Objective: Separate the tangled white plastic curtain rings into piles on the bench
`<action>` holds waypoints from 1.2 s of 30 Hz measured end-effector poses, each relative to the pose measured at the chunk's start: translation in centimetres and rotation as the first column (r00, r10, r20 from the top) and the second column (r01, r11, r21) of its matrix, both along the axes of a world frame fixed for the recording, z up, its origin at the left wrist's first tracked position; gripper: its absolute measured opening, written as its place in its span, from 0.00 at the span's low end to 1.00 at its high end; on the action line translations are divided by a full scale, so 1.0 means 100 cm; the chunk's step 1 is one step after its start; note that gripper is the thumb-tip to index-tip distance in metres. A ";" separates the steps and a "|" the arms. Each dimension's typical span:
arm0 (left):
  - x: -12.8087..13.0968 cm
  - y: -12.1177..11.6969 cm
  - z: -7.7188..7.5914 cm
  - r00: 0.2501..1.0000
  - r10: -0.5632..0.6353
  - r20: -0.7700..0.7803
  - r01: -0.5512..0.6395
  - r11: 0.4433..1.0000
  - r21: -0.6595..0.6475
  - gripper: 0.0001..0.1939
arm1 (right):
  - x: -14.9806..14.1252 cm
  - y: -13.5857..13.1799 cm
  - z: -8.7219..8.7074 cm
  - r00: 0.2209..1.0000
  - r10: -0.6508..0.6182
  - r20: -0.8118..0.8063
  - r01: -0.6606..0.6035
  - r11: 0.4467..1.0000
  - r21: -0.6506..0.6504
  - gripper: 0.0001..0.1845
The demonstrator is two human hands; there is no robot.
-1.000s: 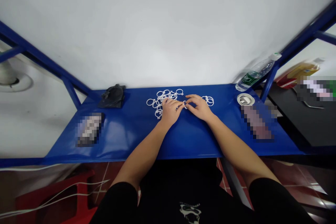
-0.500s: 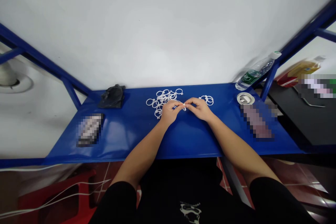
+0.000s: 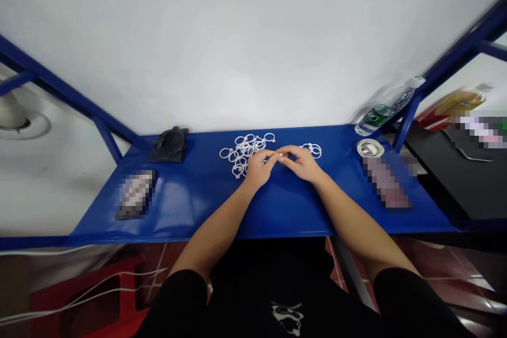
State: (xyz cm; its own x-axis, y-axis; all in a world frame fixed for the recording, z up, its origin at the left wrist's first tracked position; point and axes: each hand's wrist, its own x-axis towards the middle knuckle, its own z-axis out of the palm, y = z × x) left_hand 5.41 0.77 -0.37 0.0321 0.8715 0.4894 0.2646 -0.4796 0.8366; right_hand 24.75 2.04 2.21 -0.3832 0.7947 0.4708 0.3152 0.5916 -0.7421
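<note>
My left hand (image 3: 259,168) and my right hand (image 3: 304,163) meet fingertip to fingertip over the middle of the blue table. Both are closed in a pinch on a small white plastic curtain ring (image 3: 281,155); only a speck of white shows between the fingers, the rest being hidden. Just behind and left of my left hand lies a loose pile of white curtain rings (image 3: 234,156), each with a small knob or eyelet. Beyond my right hand sit a few more of these rings (image 3: 316,151), partly covered by the hand.
The blue table (image 3: 190,211) meets a white wall. A crumpled black plastic bag (image 3: 169,146) and a blurred-out phone-like item (image 3: 137,193) lie left. At right are a water bottle (image 3: 374,117), a roll of tape (image 3: 370,149) and a blurred item (image 3: 386,182). Blue frame bars flank both sides.
The white curtain ring hung partly visible below my fingertips before; now it is almost wholly hidden by them. My hands stay in nearly the same spot, fingers slightly shifted.
</note>
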 end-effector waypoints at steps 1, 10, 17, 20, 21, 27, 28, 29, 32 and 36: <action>0.001 0.001 0.003 0.999 0.000 -0.035 0.000 1.000 0.009 0.10 | 0.002 0.001 0.000 1.000 -0.013 0.009 0.013 1.000 0.006 0.14; 0.008 0.070 0.026 0.593 0.133 -0.794 -0.113 0.990 0.081 0.14 | 0.062 0.028 0.009 0.653 -0.586 0.479 0.618 0.779 0.109 0.14; 0.021 0.092 0.014 0.306 0.076 -0.949 -0.091 0.995 0.051 0.20 | 0.076 0.033 0.007 0.526 -0.540 0.657 0.710 0.704 0.012 0.15; 0.027 0.087 0.018 0.347 0.058 -0.936 0.006 0.998 0.064 0.20 | 0.076 0.032 0.009 0.544 -0.592 0.594 0.732 0.682 0.009 0.17; 0.029 0.083 0.020 0.393 0.056 -0.918 0.044 0.996 0.079 0.20 | 0.076 0.031 0.010 0.552 -0.621 0.556 0.742 0.671 0.013 0.17; 0.033 0.034 0.022 0.849 0.087 -0.522 0.023 0.979 0.202 0.14 | 0.068 0.025 0.017 0.712 -0.654 0.255 0.670 0.742 0.034 0.17; 0.030 0.026 0.019 0.901 0.088 -0.426 -0.006 0.981 0.191 0.13 | 0.062 0.023 0.017 0.761 -0.618 0.198 0.622 0.782 0.046 0.17; 0.026 0.019 0.016 0.936 0.079 -0.343 -0.021 0.985 0.171 0.12 | 0.054 0.020 0.016 0.806 -0.572 0.151 0.568 0.820 0.067 0.17; 0.012 0.012 0.006 0.974 0.083 -0.209 -0.061 0.992 0.107 0.10 | 0.025 0.007 0.010 0.896 -0.421 0.139 0.394 0.900 0.187 0.15; -0.002 0.021 -0.001 0.974 0.119 -0.193 -0.096 0.988 0.123 0.08 | -0.004 -0.005 -0.002 0.930 -0.236 0.282 0.174 0.958 0.226 0.13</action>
State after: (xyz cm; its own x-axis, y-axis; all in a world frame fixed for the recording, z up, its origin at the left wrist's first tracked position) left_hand 5.18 2.88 -0.42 0.0481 0.8151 0.5774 0.4759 -0.5269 0.7042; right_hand 24.33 1.53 2.03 -0.3704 0.7760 0.5105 0.6363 0.6124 -0.4691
